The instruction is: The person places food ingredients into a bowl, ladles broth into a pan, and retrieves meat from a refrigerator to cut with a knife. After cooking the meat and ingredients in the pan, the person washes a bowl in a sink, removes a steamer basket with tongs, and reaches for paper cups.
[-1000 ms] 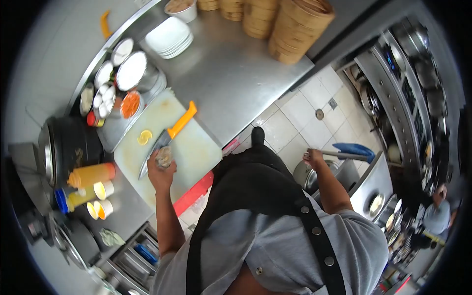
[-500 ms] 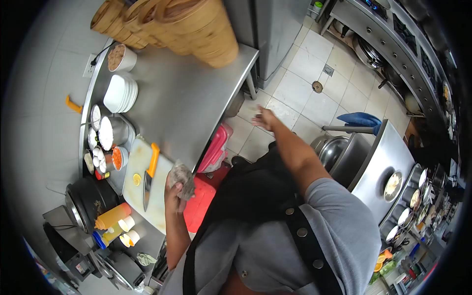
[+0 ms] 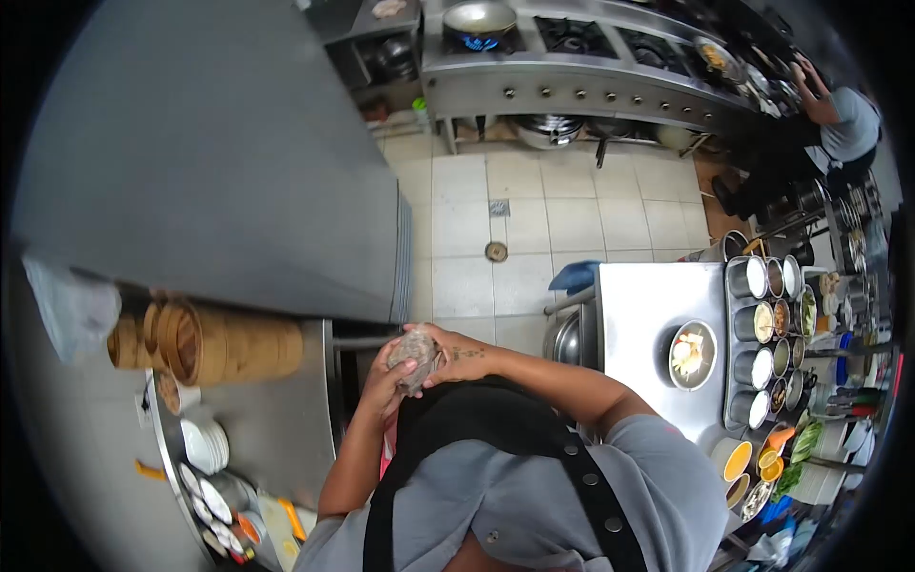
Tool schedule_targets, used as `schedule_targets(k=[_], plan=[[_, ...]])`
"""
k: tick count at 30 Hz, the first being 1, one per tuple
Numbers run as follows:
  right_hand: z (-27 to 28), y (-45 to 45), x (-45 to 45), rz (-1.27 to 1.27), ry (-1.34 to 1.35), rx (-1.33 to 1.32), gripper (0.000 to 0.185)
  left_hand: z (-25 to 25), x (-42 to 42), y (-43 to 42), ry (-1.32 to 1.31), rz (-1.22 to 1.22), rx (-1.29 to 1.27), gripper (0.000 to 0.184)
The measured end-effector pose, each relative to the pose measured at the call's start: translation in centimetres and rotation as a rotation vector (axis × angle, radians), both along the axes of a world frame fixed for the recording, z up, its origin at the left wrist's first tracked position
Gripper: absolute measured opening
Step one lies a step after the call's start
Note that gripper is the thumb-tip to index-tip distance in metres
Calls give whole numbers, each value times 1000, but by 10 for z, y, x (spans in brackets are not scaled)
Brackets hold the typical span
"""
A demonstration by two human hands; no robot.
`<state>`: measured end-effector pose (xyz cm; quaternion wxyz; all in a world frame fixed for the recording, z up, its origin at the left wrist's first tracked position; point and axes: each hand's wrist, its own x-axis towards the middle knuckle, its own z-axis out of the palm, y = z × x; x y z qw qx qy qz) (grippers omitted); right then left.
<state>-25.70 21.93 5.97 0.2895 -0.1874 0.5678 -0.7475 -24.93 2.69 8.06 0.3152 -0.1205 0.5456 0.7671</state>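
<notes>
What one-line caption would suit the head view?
Left hand and right hand hold a greyish lump; a pan sits over blue flame.

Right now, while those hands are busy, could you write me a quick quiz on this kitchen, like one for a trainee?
1. True or false: the left hand and the right hand both touch the greyish lump.

2. Where does the round metal bowl of pale food pieces stand?
A) On the floor tiles
B) On the metal counter at the right
C) On top of the tall grey cabinet

3. Fill in the colour: the flame under the pan on the stove is ____.

Key: 1. True. 2. B. 3. Blue.
</notes>
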Motion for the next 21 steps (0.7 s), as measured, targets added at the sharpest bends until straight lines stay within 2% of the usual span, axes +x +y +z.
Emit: schedule_targets(k=[2,3,6,8,9,11,13,16,17,21], plan=[[28,34,-11,-145,-44,64,93,7,-35,34,24,-104,21,52],[14,46,-17,-234,36,108,89,14,-53,51,27,-166,34,52],[28,84,-34,-423,-69,16,86,24,-103,95,4,-346,63,53],[16,111,-53,-539,-77,-25,85,23,-137,128,-31,-437,122,54],[12,123,-66,-607,-65,-62,85,27,-158,143,-24,-506,196,63],[7,150,-95,-708,-114,-165,80,21,-197,173,148,-620,268,69],[9,173,-134,-814,-97,-152,77,13,-247,201,296,-734,282,80],[9,212,-207,-922,-28,-147,75,21,-319,244,370,-760,253,79],[8,223,-229,-949,-11,-153,74,19,-345,258,493,-763,187,78],[46,255,-318,-1024,45,-148,72,50,-446,298,579,-757,218,76]])
